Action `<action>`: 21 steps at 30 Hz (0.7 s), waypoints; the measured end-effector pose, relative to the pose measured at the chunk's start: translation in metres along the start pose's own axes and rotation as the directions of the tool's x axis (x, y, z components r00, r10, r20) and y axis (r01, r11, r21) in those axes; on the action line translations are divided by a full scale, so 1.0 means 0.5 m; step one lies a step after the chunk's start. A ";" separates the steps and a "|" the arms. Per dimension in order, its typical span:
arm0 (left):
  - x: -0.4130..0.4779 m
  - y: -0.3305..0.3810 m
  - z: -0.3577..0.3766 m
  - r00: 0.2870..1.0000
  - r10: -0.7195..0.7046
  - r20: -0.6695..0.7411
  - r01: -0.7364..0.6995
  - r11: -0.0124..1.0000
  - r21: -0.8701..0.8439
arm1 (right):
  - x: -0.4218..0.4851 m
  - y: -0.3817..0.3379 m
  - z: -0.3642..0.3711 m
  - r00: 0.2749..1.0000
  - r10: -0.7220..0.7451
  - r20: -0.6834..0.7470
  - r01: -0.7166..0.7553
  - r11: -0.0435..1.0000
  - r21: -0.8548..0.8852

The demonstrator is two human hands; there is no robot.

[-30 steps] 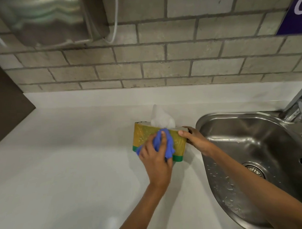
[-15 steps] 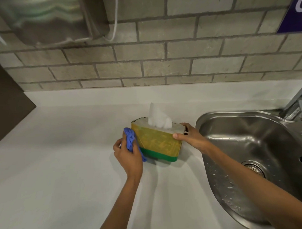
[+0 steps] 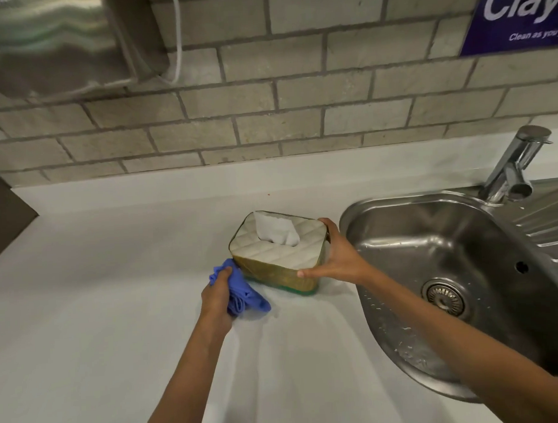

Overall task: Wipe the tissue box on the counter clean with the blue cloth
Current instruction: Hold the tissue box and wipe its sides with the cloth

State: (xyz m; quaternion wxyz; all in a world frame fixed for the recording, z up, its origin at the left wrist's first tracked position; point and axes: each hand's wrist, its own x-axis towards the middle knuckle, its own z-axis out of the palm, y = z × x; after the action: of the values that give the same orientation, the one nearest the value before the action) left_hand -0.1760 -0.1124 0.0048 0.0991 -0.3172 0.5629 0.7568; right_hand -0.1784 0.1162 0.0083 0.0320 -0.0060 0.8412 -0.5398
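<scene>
- Setting: white counter (image 3: 116,312) under a grey brick wall (image 3: 299,115); steel sink (image 3: 447,268) with tap (image 3: 510,168) to the right.
- Tissue box (image 3: 282,252): gold sides, green base, white quilted top, one tissue (image 3: 276,228) standing out; on the counter just left of the sink rim, tipped toward the camera.
- Right hand (image 3: 333,257): closed round the box's right end, thumb on the near corner.
- Left hand (image 3: 219,295): fisted on the bunched blue cloth (image 3: 242,291), at the box's near-left corner.
- Risk: a hard leftward wipe could twist the box loose; a rightward shove could send it into the wet sink; cloth could snag the tissue.
- Room: wide bare counter left and front; wall behind.
</scene>
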 end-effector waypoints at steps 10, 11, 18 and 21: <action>-0.075 -0.038 -0.001 0.965 -0.187 0.185 0.169 0.980 0.104 | -0.056 -0.004 0.035 0.998 0.051 -0.038 -0.046 0.992 0.119; -0.074 -0.031 -0.001 0.969 -0.166 0.185 0.148 0.983 0.105 | -0.066 -0.005 0.034 0.997 0.060 -0.041 -0.053 0.984 0.167; -0.033 0.030 0.000 0.982 -0.069 0.175 0.047 0.991 0.126 | -0.098 0.003 0.038 0.981 0.191 -0.031 -0.169 0.923 0.345; -0.018 0.042 -0.003 0.975 -0.071 0.209 0.038 0.987 0.155 | -0.106 -0.003 0.053 0.979 0.199 -0.029 -0.171 0.899 0.402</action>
State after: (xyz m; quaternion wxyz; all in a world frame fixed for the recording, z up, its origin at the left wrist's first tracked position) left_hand -0.1791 -0.1191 0.0266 0.2032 -0.2411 0.5955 0.7389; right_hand -0.1242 0.0939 0.0011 0.0544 0.0995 0.7113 -0.6937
